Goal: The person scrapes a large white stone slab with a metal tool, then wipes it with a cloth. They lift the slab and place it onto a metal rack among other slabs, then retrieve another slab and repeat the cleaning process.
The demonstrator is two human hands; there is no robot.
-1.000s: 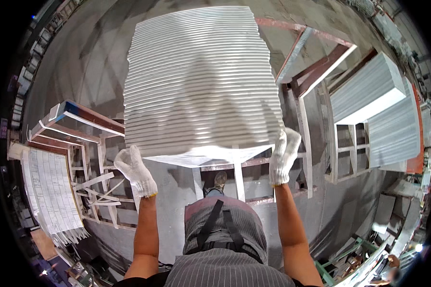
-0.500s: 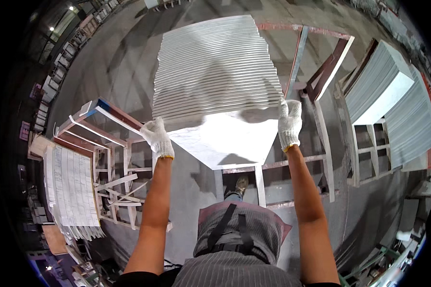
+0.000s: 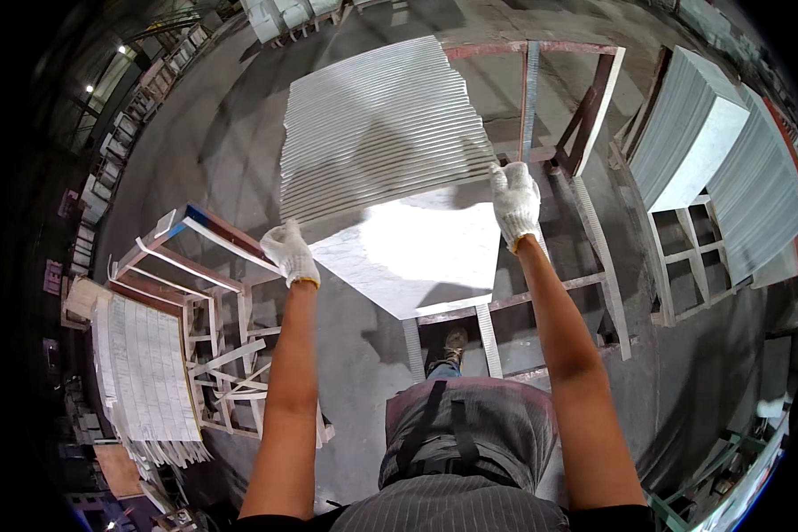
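Note:
A white, grey-veined marble slab [image 3: 434, 279] leans toward me at the front of a long row of similar thin slabs [image 3: 372, 124] standing on edge. My left hand [image 3: 290, 253], in a white knit glove with a yellow cuff edge, is closed on the slab's upper left corner. At the upper right corner my right hand [image 3: 516, 204], gloved the same way, is closed with fingers curled over the edge. Bright light glares on the middle of the slab's face. Its lower edge is above two ribbed strips of the rack [image 3: 486, 341]. My fingertips are partly hidden.
A reddish metal frame [image 3: 607, 106] rises right of the row. Further right stands another rack of grey slabs [image 3: 683, 133]. On the left are an open frame with pale rails [image 3: 208, 235] and a stack of white sheets [image 3: 151, 368]. My shoe [image 3: 455, 344] is below the slab.
The whole view has turned slightly. My right hand and the slab's right corner appear further left and a little higher, while both hands keep their hold on the slab.

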